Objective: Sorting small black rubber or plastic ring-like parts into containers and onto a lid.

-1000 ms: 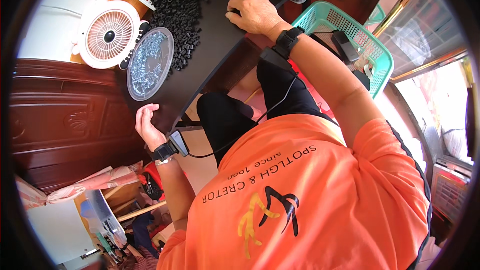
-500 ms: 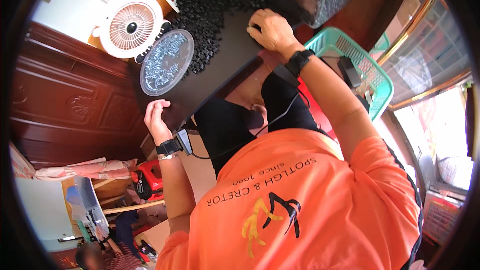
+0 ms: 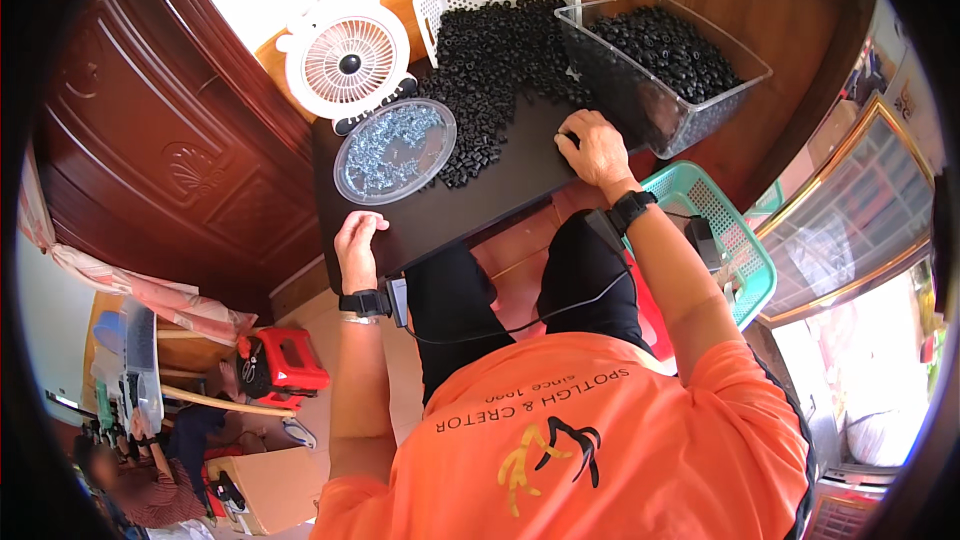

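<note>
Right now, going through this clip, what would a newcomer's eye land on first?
Probably the bright orange shirt, filling the lower middle. Next, the heap of small black parts across the back of the dark table, with a white fan to its left and a clear tub to its right.

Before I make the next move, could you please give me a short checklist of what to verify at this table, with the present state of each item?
1. Left hand grip empty: cannot tell; its curl hides the palm.
2. Right hand grip empty: cannot tell; its back faces up, hiding what is beneath.
3. Round clear tray resting on the black table: ok; small bluish pieces lie in it.
4. Black pieces all contained: not ok; many lie loose on the table beside the tray.
5. Clear bin upright: ok; it holds more black pieces.
6. White fan upright: ok; it stands behind the tray.
</note>
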Tool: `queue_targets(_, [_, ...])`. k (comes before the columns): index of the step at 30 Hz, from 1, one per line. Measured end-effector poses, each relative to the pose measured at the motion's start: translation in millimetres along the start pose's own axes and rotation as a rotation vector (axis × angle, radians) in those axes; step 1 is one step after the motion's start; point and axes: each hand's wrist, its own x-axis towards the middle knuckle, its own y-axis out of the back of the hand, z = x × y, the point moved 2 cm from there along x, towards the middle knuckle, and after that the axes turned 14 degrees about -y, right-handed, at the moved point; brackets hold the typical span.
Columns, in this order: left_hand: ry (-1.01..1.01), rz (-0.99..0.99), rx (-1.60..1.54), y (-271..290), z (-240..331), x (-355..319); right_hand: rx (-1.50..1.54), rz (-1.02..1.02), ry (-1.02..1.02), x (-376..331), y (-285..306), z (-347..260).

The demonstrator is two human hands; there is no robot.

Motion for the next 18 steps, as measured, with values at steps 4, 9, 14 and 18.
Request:
queue_targets(4, [-0.013,0.007,0.014,0,3,-3,0.001,-0.018,-0.019,-2,2,-3])
queue_targets(9, [0.012,0.012,0.0,1,6,-1,0.0,-0.054,-0.004,9,-2,2])
queue_targets(14, [0.024,0.021,0.051,2,17,-1,-0.006,-0.318,-0.218,57,-10,1])
queue_targets(18, [0.038,0.035,0.052,1,18,0,-0.165,-0.171,-0.1,101,-34,-6])
